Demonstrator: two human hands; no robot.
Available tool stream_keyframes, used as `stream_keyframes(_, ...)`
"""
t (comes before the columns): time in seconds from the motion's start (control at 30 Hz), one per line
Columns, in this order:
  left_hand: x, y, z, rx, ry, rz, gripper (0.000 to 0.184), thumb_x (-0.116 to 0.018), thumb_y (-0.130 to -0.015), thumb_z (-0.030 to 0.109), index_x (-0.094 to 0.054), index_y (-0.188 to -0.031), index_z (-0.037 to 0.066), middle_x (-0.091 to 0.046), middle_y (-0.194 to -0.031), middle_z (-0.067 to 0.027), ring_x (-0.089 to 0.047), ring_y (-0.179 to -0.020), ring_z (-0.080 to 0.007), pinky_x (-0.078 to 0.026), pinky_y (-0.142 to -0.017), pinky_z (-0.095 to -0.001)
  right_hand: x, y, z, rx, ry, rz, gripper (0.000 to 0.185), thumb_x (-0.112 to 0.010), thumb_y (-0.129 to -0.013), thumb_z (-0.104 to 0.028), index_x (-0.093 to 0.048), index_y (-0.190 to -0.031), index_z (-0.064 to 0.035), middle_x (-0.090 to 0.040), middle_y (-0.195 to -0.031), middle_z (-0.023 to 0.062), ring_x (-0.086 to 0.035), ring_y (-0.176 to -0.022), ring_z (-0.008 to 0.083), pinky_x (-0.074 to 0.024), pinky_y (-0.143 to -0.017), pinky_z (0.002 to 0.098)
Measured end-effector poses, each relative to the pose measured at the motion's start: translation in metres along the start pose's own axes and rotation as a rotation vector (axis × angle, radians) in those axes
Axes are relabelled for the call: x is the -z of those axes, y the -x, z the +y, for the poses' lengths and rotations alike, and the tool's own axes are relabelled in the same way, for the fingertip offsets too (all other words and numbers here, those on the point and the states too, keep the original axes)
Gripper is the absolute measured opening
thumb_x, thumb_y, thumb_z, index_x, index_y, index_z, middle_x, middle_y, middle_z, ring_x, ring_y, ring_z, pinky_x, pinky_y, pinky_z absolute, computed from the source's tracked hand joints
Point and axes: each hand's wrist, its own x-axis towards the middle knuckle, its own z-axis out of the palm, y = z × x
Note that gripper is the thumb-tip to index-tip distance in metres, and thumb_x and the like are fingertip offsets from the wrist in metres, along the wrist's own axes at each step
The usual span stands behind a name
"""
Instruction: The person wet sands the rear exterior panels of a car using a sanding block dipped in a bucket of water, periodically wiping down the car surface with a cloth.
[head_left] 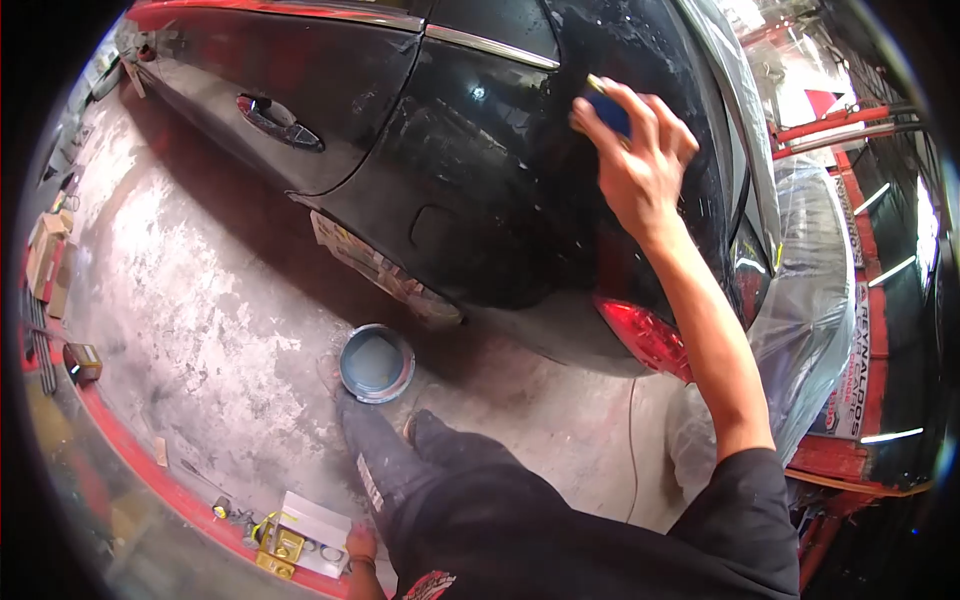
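My right hand (645, 165) is raised over the rear side of a black car (480, 180), its fingers closed round a small blue block (608, 110) with a yellowish edge. The block is against the dark panel behind the rear side window. Wet-looking streaks and pale marks show on the paint near it. Low at the bottom of the view, my left hand (361, 543) hangs beside a white box (312, 520); its fingers are too small and unclear to make out. A red tail light (643, 335) lies below my right forearm.
A bucket (377, 363) of greyish liquid stands on the floor by my feet. Plastic sheeting (805, 290) hangs at the right. A thin cable (632, 450) runs along the floor. Yellow items and a tape roll lie near the red edge at lower left.
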Motion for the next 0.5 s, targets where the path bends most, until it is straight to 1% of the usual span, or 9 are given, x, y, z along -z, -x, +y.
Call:
stream_keyframes(0.07,0.046,-0.008,0.032,-0.002,-0.070,0.008,0.030,-0.074,-0.097,0.029,-0.076,-0.110,0.002,-0.079,-0.114,-0.0239,-0.074,-0.114,-0.0471,-0.059,-0.097,-0.0536,-0.004,-0.026,-0.010,0.000,-0.027,-0.034,0.043,-0.083,-0.092,-0.017,-0.085,-0.131,-0.0348,-0.069,-0.156,-0.0088,-0.062,-0.137,0.0231,-0.0400,-0.113,0.0454)
stream_keyframes(0.1,0.047,-0.041,0.016,0.117,0.065,0.007,0.036,-0.072,-0.098,0.028,-0.078,-0.122,0.002,-0.081,-0.121,-0.0234,-0.076,-0.118,-0.0453,-0.061,-0.103,-0.0485,-0.005,-0.022,-0.011,-0.014,-0.031,-0.025,0.046,-0.081,-0.092,-0.015,-0.084,-0.132,-0.0356,-0.068,-0.158,-0.0093,-0.063,-0.137,0.0227,-0.0394,-0.114,0.0470)
stream_keyframes(0.13,0.064,-0.053,0.020,0.075,0.031,0.007,0.039,-0.071,-0.098,0.029,-0.078,-0.126,0.002,-0.081,-0.125,-0.0236,-0.076,-0.120,-0.0447,-0.061,-0.105,-0.0468,0.007,-0.012,-0.007,-0.020,-0.047,-0.094,0.046,-0.080,-0.093,-0.016,-0.083,-0.135,-0.0356,-0.068,-0.160,-0.0088,-0.062,-0.140,0.0224,-0.0376,-0.117,0.0488)
stream_keyframes(0.2,0.079,-0.075,0.037,-0.014,-0.023,-0.009,0.045,-0.071,-0.100,0.031,-0.077,-0.135,0.003,-0.081,-0.132,-0.0241,-0.076,-0.125,-0.0434,-0.061,-0.109,-0.0434,0.021,0.037,0.004,-0.008,-0.129,-0.095,0.047,-0.080,-0.095,-0.017,-0.083,-0.138,-0.0366,-0.069,-0.162,-0.0090,-0.061,-0.144,0.0216,-0.0364,-0.119,0.0489)
stream_keyframes(0.23,0.078,-0.082,0.053,-0.123,0.237,0.118,0.025,-0.076,-0.098,0.015,-0.073,-0.120,0.003,-0.074,-0.084,-0.0055,-0.064,-0.058,-0.0185,-0.053,-0.052,-0.0354,0.035,0.062,0.011,0.028,-0.109,-0.153,0.048,-0.079,-0.096,-0.018,-0.083,-0.139,-0.0374,-0.070,-0.161,-0.0090,-0.061,-0.145,0.0211,-0.0367,-0.119,0.0476)
stream_keyframes(0.33,0.076,-0.099,0.069,-0.194,0.359,0.290,0.041,-0.078,-0.098,0.015,-0.072,-0.135,0.000,-0.078,-0.097,-0.0076,-0.068,-0.069,-0.0178,-0.057,-0.061,-0.0354,0.048,0.102,0.016,0.083,-0.129,-0.239,0.050,-0.079,-0.097,-0.017,-0.082,-0.142,-0.0400,-0.072,-0.160,-0.0096,-0.061,-0.146,0.0202,-0.0372,-0.119,0.0449)
stream_keyframes(0.4,0.080,-0.103,0.078,-0.163,0.167,0.237,0.054,-0.081,-0.097,0.015,-0.068,-0.147,-0.002,-0.080,-0.115,-0.0092,-0.070,-0.079,-0.0178,-0.060,-0.070,-0.0362,0.034,0.070,0.014,0.129,-0.156,-0.195,0.051,-0.079,-0.097,-0.017,-0.081,-0.142,-0.0397,-0.072,-0.159,-0.0114,-0.061,-0.144,0.0200,-0.0369,-0.116,0.0440)
stream_keyframes(0.47,0.068,-0.103,0.086,-0.162,0.162,0.247,0.057,-0.080,-0.099,0.016,-0.065,-0.152,-0.001,-0.078,-0.122,-0.0083,-0.071,-0.081,-0.0186,-0.061,-0.074,-0.0377,0.013,0.030,0.003,0.146,-0.130,-0.170,0.050,-0.080,-0.096,-0.017,-0.081,-0.141,-0.0393,-0.070,-0.161,-0.0121,-0.061,-0.141,0.0198,-0.0363,-0.114,0.0442)
stream_keyframes(0.5,0.046,-0.102,0.076,-0.178,0.122,0.367,0.053,-0.078,-0.101,0.025,-0.067,-0.145,-0.004,-0.080,-0.124,-0.0169,-0.074,-0.097,-0.0329,-0.061,-0.089,-0.0450,0.002,0.019,-0.002,0.150,-0.143,-0.131,0.051,-0.080,-0.095,-0.016,-0.081,-0.141,-0.0388,-0.069,-0.161,-0.0126,-0.061,-0.140,0.0199,-0.0359,-0.115,0.0448)
